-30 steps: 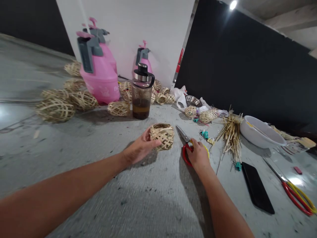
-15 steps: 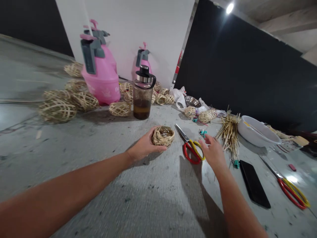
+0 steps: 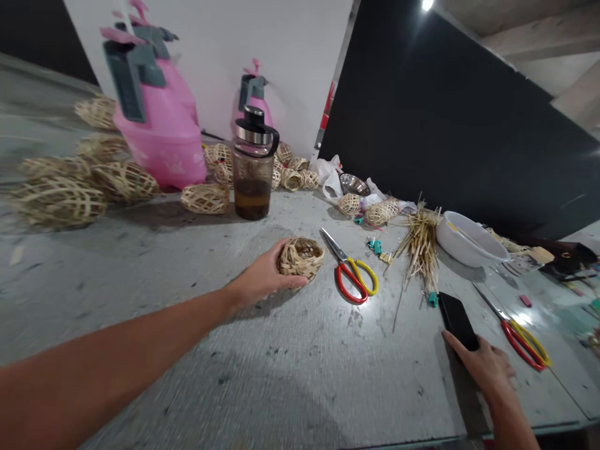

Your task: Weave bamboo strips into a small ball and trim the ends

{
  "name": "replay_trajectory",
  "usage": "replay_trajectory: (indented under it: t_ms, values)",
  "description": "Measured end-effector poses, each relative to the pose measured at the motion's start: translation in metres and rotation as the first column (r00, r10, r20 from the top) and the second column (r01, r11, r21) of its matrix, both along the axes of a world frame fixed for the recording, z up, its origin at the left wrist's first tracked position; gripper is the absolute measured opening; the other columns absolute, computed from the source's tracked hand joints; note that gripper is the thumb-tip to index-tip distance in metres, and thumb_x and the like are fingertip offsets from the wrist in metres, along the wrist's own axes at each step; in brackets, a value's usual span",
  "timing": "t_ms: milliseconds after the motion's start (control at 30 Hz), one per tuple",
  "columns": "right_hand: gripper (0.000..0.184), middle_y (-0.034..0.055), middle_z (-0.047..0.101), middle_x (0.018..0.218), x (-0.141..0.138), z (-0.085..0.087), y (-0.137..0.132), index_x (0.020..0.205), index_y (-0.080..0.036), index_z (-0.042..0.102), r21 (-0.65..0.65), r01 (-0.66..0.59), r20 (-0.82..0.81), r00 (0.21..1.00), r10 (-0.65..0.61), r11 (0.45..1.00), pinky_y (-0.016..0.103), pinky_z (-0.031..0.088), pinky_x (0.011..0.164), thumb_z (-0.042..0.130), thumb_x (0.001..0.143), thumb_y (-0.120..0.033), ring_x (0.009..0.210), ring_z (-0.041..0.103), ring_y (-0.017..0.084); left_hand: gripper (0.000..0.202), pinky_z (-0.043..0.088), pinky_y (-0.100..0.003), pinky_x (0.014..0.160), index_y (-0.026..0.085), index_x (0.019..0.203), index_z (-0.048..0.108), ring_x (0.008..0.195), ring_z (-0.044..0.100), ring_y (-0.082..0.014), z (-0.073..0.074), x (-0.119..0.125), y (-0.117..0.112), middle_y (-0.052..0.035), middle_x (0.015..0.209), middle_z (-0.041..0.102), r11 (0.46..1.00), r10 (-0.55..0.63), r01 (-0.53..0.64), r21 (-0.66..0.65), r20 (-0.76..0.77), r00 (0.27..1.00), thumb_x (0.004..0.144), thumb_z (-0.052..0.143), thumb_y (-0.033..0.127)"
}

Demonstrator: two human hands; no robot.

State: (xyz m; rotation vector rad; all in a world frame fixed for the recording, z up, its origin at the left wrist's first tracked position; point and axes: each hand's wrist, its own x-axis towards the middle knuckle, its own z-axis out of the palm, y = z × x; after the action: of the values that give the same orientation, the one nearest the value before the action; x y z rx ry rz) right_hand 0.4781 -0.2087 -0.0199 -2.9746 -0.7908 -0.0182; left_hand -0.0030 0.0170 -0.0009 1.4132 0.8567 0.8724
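My left hand (image 3: 266,276) is wrapped around a small woven bamboo basket (image 3: 300,257) on the table, its round opening tilted up and away from me. My right hand (image 3: 485,365) reaches over the near end of a black phone (image 3: 457,319), thumb along one side and fingers on the other. The phone lies on the table. Between the hands rest scissors (image 3: 350,275) with one red and one yellow handle, blades slightly parted. Teal binder clips (image 3: 375,245) lie just beyond them.
Behind stand a brown-tinted bottle (image 3: 253,169), pink spray bottles (image 3: 164,137) and several woven bamboo pieces (image 3: 60,200). To the right are a bundle of bamboo strips (image 3: 422,237), a white basin (image 3: 462,244), second scissors (image 3: 522,344) and a small pink block (image 3: 525,300).
My right hand has moved from beside the scissors, right and toward me, onto the phone. My left hand still holds the basket. The view has turned to the right.
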Motion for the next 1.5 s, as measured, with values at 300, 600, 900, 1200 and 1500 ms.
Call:
replay_trajectory:
  t_ms: [300,600,900,1200,1500]
  values:
    - [0.110,0.0347,0.065,0.136,0.020,-0.003,0.010,0.145,-0.001,0.060,0.077,-0.010,-0.024,1.000,0.012,0.997,0.059,0.048,0.113,0.057,0.072,-0.084,0.141,0.056,0.052,0.079,0.050,-0.052,0.117,0.025,0.130,0.058,0.135,0.066,-0.0370,-0.002,0.002,0.000,-0.0139,0.140,0.072,0.999,0.009,-0.007,-0.033,0.041,0.999,0.060,0.094,0.033]
    - [0.108,0.0341,0.065,0.132,0.017,-0.010,0.004,0.146,-0.002,0.061,0.136,-0.021,-0.013,1.000,0.023,0.990,0.063,0.049,0.109,0.061,0.073,-0.081,0.140,0.054,0.053,0.065,0.051,-0.049,0.116,0.022,0.116,0.057,0.132,0.066,-0.0349,0.007,0.004,-0.002,-0.0148,0.137,0.074,0.997,0.025,-0.023,-0.071,0.017,1.000,0.061,0.091,0.029]
    - [0.106,0.0344,0.064,0.134,0.019,-0.009,0.004,0.146,-0.004,0.062,0.108,-0.007,-0.020,1.000,0.009,0.994,0.062,0.049,0.108,0.060,0.074,-0.081,0.137,0.056,0.052,0.062,0.051,-0.050,0.115,0.023,0.111,0.059,0.129,0.067,-0.0351,0.008,0.004,-0.002,-0.0125,0.133,0.075,0.997,0.038,-0.036,-0.064,0.035,0.999,0.059,0.092,0.027]
    - [0.108,0.0324,0.063,0.132,0.007,-0.013,-0.001,0.150,-0.004,0.056,0.208,-0.040,0.039,0.999,0.033,0.977,0.064,0.044,0.110,0.057,0.075,-0.081,0.137,0.052,0.053,0.062,0.052,-0.049,0.113,0.024,0.109,0.059,0.128,0.068,-0.0348,0.013,0.005,-0.003,-0.0109,0.127,0.078,0.997,0.033,-0.031,-0.064,0.030,0.999,0.057,0.092,0.028]
    - [0.079,0.0176,0.060,0.121,0.008,-0.015,-0.033,0.131,-0.020,0.073,0.348,-0.292,0.148,0.955,0.255,0.891,0.063,0.039,0.112,0.029,0.093,-0.073,0.123,0.054,0.042,0.064,0.052,-0.048,0.114,0.024,0.112,0.060,0.127,0.069,-0.0337,0.008,0.005,-0.003,-0.0111,0.129,0.077,0.998,0.036,-0.034,-0.057,0.030,0.999,0.058,0.093,0.029]
